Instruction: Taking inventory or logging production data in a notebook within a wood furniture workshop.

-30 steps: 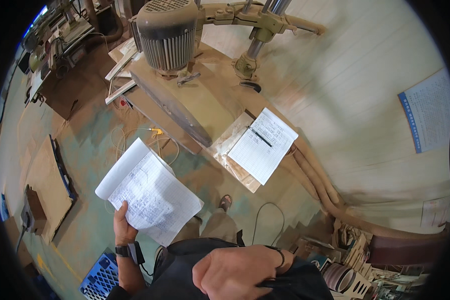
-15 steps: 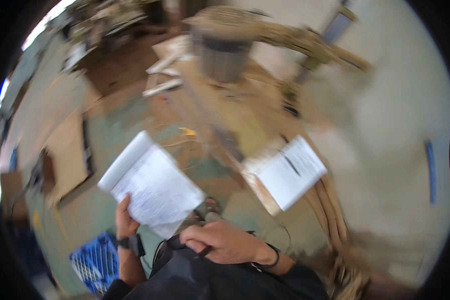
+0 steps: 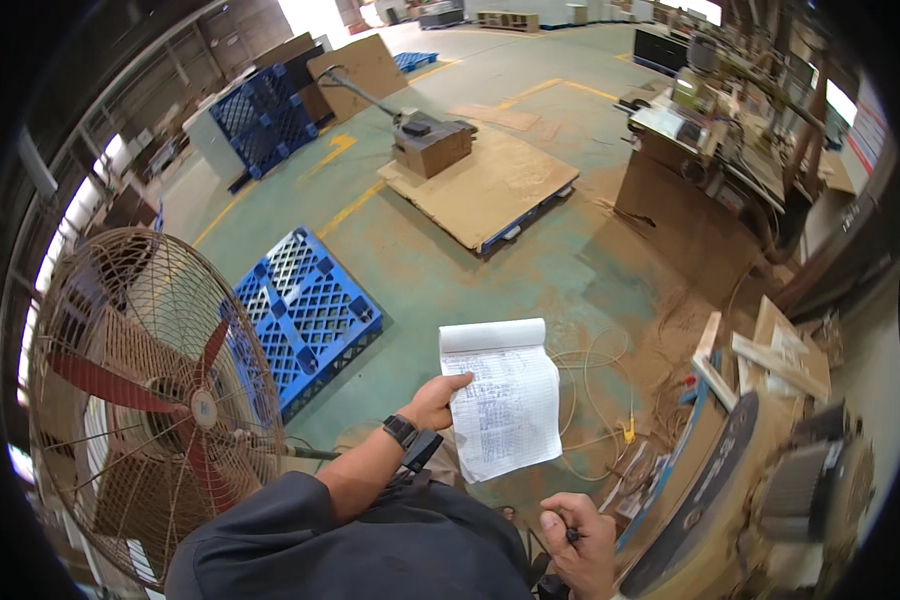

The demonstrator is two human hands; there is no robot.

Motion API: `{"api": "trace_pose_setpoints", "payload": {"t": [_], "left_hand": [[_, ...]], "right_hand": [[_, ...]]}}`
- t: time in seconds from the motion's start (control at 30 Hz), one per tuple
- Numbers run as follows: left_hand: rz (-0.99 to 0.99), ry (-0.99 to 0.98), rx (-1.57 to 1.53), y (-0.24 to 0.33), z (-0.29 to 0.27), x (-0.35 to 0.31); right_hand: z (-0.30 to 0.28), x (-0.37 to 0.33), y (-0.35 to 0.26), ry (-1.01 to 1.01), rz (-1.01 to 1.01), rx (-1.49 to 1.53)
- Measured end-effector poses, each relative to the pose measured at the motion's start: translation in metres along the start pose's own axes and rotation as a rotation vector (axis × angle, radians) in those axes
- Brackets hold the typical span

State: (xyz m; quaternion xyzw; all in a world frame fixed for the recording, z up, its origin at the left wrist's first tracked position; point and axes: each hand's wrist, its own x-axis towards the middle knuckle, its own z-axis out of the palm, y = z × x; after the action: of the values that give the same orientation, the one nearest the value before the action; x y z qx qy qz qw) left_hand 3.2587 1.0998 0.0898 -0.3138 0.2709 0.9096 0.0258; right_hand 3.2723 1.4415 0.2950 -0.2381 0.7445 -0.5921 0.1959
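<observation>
Notepad (image 3: 510, 410) R of fan (image 3: 203, 408), L hand (image 3: 435, 402) pinching its near-fan edge, R hand (image 3: 582, 545) (farther R of fan) curled shut round small dark item (image 3: 572, 535), poss. pen; risk: pp. flap/slip if fan air catches one-edge grip; ct.: 1 notepad, 1 fan, 1 item, 2 hands.

Rows of blue handwriting cover the notepad (image 3: 507, 410) (too small to make out). Pale marks on the dark curved strip (image 3: 698, 495) at lower right are likewise illegible. A yellow arrow (image 3: 341, 144) marks the green floor (image 3: 410, 255).
</observation>
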Motion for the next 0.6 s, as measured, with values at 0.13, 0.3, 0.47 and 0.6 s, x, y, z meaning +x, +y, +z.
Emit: {"api": "trace_pose_setpoints", "payload": {"t": [0.13,0.3,0.47,0.6], "left_hand": [[0.014,0.094,-0.13,0.032,-0.022,0.044],[0.026,0.099,-0.138,0.09,-0.027,0.122],[0.088,0.1,-0.158,0.198,-0.042,0.183],[0.093,0.078,-0.177,0.284,-0.047,0.25]], "right_hand": [[0.008,0.089,0.015,-0.14,0.009,-0.038],[0.011,0.22,0.062,-0.199,0.097,-0.209],[0.037,0.383,0.097,-0.076,0.259,-0.01],[0.046,0.492,0.077,-0.022,0.21,-0.049]]}}
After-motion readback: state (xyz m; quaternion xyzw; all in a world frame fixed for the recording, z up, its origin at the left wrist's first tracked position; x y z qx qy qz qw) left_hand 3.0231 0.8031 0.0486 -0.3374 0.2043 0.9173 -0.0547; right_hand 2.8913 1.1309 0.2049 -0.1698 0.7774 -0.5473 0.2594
